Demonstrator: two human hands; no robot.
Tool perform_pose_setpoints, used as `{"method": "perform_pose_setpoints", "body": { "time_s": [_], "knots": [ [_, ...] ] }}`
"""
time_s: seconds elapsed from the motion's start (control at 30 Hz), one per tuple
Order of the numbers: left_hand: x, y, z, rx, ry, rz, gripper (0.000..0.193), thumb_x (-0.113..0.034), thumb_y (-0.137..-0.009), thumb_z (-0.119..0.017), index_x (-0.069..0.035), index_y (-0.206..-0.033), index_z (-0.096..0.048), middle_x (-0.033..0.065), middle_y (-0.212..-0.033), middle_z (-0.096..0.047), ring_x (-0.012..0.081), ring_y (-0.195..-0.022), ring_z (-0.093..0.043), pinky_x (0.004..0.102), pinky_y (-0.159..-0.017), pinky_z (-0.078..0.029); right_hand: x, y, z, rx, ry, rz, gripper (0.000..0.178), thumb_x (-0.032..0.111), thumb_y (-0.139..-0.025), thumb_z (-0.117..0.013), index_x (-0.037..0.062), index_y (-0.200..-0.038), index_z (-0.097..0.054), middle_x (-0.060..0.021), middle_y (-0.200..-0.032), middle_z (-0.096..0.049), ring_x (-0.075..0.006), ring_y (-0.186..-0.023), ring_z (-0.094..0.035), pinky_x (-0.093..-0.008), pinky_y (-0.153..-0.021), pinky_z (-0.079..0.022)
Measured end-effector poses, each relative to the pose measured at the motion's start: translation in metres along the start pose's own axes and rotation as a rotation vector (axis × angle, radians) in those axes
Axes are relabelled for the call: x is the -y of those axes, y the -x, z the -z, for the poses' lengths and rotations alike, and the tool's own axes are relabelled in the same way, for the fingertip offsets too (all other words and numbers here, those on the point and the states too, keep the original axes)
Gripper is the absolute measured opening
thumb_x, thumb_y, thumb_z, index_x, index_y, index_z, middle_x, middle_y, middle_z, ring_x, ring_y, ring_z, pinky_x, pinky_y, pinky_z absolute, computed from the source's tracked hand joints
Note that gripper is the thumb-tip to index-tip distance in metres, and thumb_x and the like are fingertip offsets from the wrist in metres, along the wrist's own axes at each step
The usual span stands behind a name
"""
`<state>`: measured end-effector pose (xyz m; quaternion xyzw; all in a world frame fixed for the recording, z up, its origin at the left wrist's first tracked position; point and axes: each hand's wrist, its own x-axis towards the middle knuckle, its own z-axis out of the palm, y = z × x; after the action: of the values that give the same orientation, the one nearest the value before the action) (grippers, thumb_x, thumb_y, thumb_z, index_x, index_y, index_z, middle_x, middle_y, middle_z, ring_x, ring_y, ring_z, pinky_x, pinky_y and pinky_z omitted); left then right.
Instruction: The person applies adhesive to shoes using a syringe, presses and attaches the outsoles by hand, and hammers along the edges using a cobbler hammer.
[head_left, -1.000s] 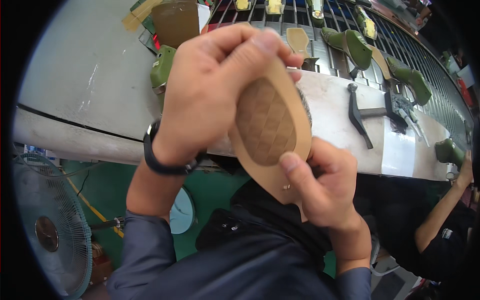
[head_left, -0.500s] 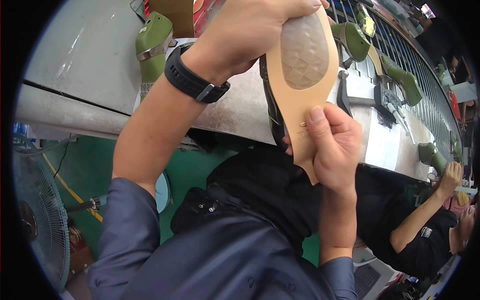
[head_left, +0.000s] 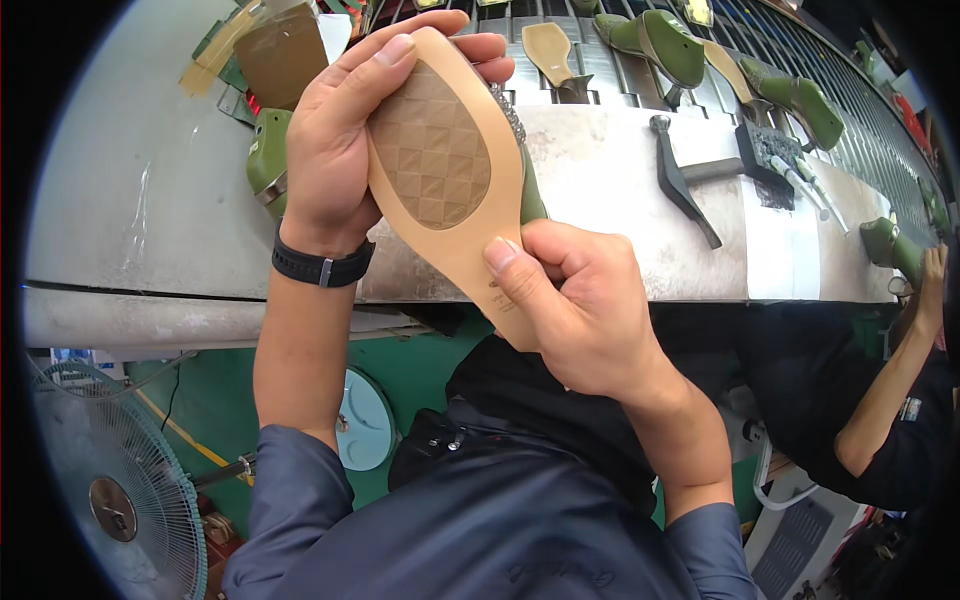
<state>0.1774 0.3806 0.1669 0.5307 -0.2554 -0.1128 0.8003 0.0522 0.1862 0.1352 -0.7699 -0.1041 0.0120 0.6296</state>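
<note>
Supporting the tan sole point(head_left: 440, 150) near the desk point(head_left: 600, 160), the left hand point(head_left: 337, 140) pinches its wide end, fingers point(head_left: 484, 46) reaching behind. The right hand point(head_left: 590, 295) has its fingers pinching the narrower part, lower down.

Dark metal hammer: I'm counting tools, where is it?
Head view, right of centre: the dark metal hammer lies on the pale bench beyond the right hand, left of the black block.

Left hand point(head_left: 335, 150), earlier closed over the toe of the tan shoe outsole point(head_left: 435, 150), now has its fingers extended; the toe tip is exposed and leans further left.
</note>
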Motion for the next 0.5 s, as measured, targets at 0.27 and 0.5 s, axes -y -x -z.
{"method": "perform_pose_setpoints", "body": {
  "time_s": [0.27, 0.5],
  "knots": [
    [-0.016, 0.002, -0.115, -0.028, -0.322, -0.078, 0.050, -0.030, -0.109, -0.049, 0.008, -0.142, -0.054, 0.0260, -0.147, -0.055, 0.0324, -0.138, -0.054, 0.0431, -0.115, -0.044, 0.028, -0.009, 0.062, -0.345, 0.292, 0.447, 0.046, 0.018, -0.081, -0.084, 0.0016, -0.120, -0.066, -0.0073, -0.104, -0.070, -0.0174, -0.099, -0.068, -0.0294, -0.084, -0.055],
    [0.065, -0.001, -0.035, -0.044, 0.159, 0.147, 0.074, -0.064, -0.109, -0.028, -0.004, -0.133, -0.065, 0.0150, -0.135, -0.068, 0.0238, -0.132, -0.059, 0.0441, -0.113, -0.038, 0.033, -0.001, 0.123, -0.134, -0.064, 0.037, 0.039, 0.023, -0.089, -0.080, -0.0057, -0.114, -0.071, -0.0085, -0.094, -0.074, -0.0128, -0.084, -0.071, -0.0264, -0.077, -0.057]
  ]
}}
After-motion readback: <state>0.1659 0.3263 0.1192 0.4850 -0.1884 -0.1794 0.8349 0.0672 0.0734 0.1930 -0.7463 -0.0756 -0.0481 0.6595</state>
